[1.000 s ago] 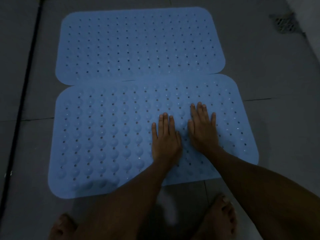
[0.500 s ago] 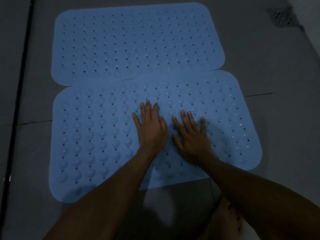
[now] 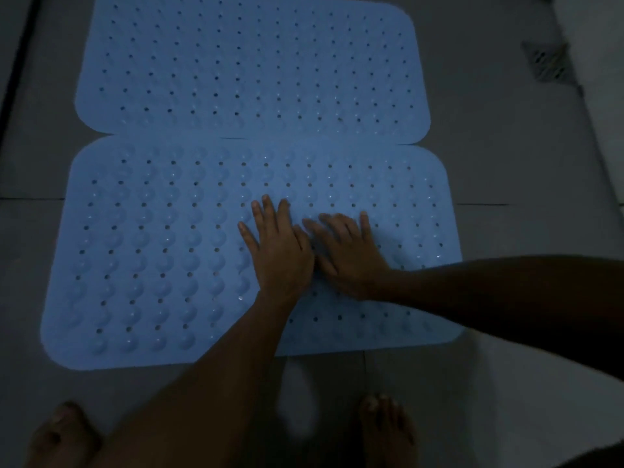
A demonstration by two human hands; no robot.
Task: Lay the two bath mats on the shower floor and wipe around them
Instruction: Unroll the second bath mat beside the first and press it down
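Underfoot, dim grey tiled floor

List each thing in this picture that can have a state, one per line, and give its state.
Far mat: flat on the floor, near edge meeting the near mat.
Near mat: flat on the floor, both hands on it.
Left hand: palm down on the near mat, fingers spread, holding nothing.
Right hand: palm down beside the left hand, holding nothing.
Drain: uncovered, clear of both mats.
Feet: bare, on the floor.

left hand: bare, no rings | right hand: bare | forearms: sleeveless | feet: bare
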